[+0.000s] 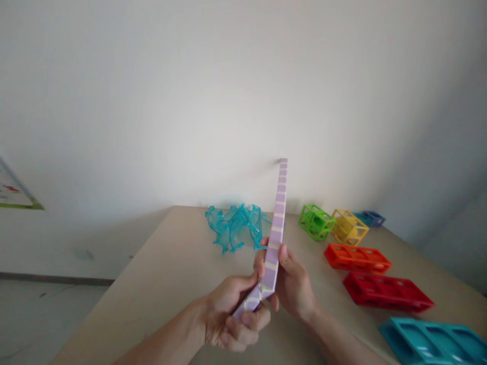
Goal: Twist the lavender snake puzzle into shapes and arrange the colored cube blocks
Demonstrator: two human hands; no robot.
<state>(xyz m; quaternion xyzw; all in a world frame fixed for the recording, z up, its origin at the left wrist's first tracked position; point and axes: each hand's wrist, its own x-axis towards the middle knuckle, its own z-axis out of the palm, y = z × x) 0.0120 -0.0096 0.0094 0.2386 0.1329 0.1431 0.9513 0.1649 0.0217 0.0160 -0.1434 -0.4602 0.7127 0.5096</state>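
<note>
1. While your left hand point(232, 319) curls around the lower end of the lilac strip point(274, 243), your right hand point(291, 284) pinches the same strip a little higher, thumb on the near face and fingers behind it.
2. You hold the strip above the table point(171, 268), over its near middle; it bends just above your left fist and then rises almost upright, its top standing against the white wall point(228, 101).
3. Pale cream bands cross the strip at intervals (it looks like a row of flat tiles seen edge-on, though you cannot tell for sure).
4. Behind your hands, toward the far edge of the table, lies a heap of clear turquoise pieces point(236, 228).
5. Toward the far right corner stand a green cube frame point(316, 221) and a yellow cube frame point(349, 227), just beside each other, with a blue frame point(373, 218) beyond them.
6. Along the right edge, coming nearer to you, lie an orange frame point(356, 257), then a red frame point(387, 291), then a teal frame point(433, 342) cut off at the near right corner.
7. Off the left edge, the grey floor point(45, 314) shows, with a corner of a printed sheet point(13, 195) on the wall.
</note>
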